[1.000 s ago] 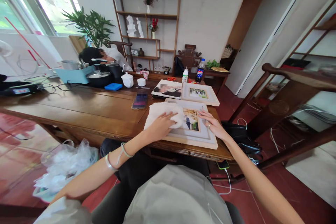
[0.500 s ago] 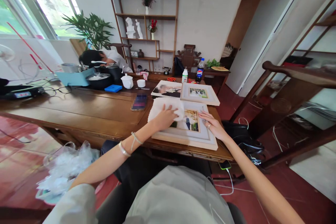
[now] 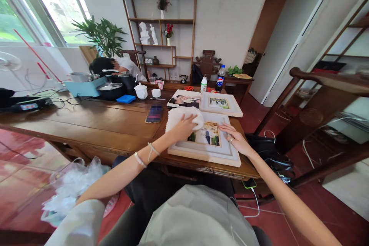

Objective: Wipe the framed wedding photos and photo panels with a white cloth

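My left hand [image 3: 186,127] lies with its fingers spread on a white cloth [image 3: 175,117], pressing it against the upper left of a framed picture [image 3: 201,154]. The frame has a pale wooden border, a wide white mat and a small outdoor photo, partly covered by the cloth and hand. On the frame's right side rests my right hand [image 3: 238,141], fingers stretched out flat and wearing a ring. Just behind lie a second framed picture [image 3: 235,108] and a larger photo panel [image 3: 184,99].
On the wooden table [image 3: 115,123] are a phone [image 3: 153,113], a white teapot [image 3: 141,91], a white cup [image 3: 156,93], a blue box [image 3: 126,98], a white bottle [image 3: 203,84] and a cola bottle [image 3: 220,78]. A person [image 3: 127,65] leans down behind the pots. A dark chair [image 3: 305,115] stands right.
The view has shifted slightly. My left hand and the cloth have moved a little up and right on the frame, uncovering more of the photo's left part. My right hand stays on the frame's right side.
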A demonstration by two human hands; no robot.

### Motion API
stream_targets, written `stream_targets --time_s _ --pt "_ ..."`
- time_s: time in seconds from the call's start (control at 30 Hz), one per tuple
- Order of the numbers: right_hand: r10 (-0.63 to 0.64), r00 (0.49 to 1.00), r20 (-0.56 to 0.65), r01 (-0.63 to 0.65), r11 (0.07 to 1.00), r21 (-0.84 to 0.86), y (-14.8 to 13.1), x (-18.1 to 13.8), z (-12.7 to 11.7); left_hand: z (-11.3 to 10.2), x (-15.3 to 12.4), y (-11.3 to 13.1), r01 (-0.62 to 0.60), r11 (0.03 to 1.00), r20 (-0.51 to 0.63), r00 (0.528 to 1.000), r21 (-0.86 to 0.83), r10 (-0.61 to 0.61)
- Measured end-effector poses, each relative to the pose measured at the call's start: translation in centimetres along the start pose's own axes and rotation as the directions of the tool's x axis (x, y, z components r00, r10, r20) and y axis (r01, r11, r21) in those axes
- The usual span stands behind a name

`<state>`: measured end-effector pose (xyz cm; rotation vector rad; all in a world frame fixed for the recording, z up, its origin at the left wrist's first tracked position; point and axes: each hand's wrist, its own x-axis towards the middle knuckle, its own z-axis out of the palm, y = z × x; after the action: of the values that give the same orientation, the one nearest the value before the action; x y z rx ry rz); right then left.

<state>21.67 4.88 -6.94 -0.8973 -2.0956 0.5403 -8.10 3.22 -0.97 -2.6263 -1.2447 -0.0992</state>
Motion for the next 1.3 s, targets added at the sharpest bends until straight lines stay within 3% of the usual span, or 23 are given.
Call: stream_targets --time_s 0.13,0.27,0.37,0.47,0.57,0.67,0.77,0.93,1.07,1.17,1.3 --pt "-0.006 1.000 0.001 0.006 1.000 0.003 0.0 0.0 -0.1 1.1 4.2 -2.4 -0.030 0.999 -0.021 0.999 0.020 0.030" --pt "-0.002 1.000 -0.011 0.002 1.000 0.001 0.2 0.0 0.0 0.8 4.4 -1.4 -0.069 0.997 0.052 0.996 0.025 0.068" --pt "-0.006 1.000 -0.023 0.005 1.000 -0.005 0.2 0.0 0.1 -0.6 1.3 1.1 -0.130 0.991 0.097 0.987 0.030 0.126" --pt "-0.011 1.000 -0.016 0.011 1.000 -0.014 0.2 0.0 0.2 -2.9 -3.7 4.0 -0.172 0.985 0.127 0.978 0.027 0.167" --pt "-0.029 1.000 -0.009 0.029 0.999 -0.021 0.3 0.0 0.2 -4.8 -7.9 6.3 -0.269 0.963 0.077 0.961 0.013 0.267" --pt "-0.043 0.999 -0.010 0.043 0.999 -0.023 0.5 0.0 0.1 -5.1 -8.9 7.3 -0.288 0.957 0.054 0.956 0.002 0.288" --pt "-0.045 0.999 -0.007 0.045 0.999 -0.023 0.5 0.0 0.0 -3.6 -6.4 6.7 -0.216 0.976 0.063 0.975 0.002 0.215" --pt "-0.050 0.999 0.006 0.050 0.998 -0.022 0.2 0.1 -0.2 -0.4 1.2 3.1 -0.050 0.999 0.034 0.998 0.019 0.050" --pt "-0.060 0.998 0.018 0.061 0.998 -0.029 0.1 0.2 -0.3 0.7 6.2 0.9 -0.094 0.993 -0.038 0.995 0.069 0.097" --pt "-0.057 0.998 0.003 0.057 0.998 -0.036 0.1 0.2 -0.2 0.4 7.3 1.3 -0.165 0.983 0.004 0.986 0.082 0.165" --pt "-0.020 0.998 -0.055 0.016 0.998 -0.059 0.3 0.0 0.1 -1.0 4.7 4.6 -0.236 0.969 0.060 0.971 0.070 0.232"
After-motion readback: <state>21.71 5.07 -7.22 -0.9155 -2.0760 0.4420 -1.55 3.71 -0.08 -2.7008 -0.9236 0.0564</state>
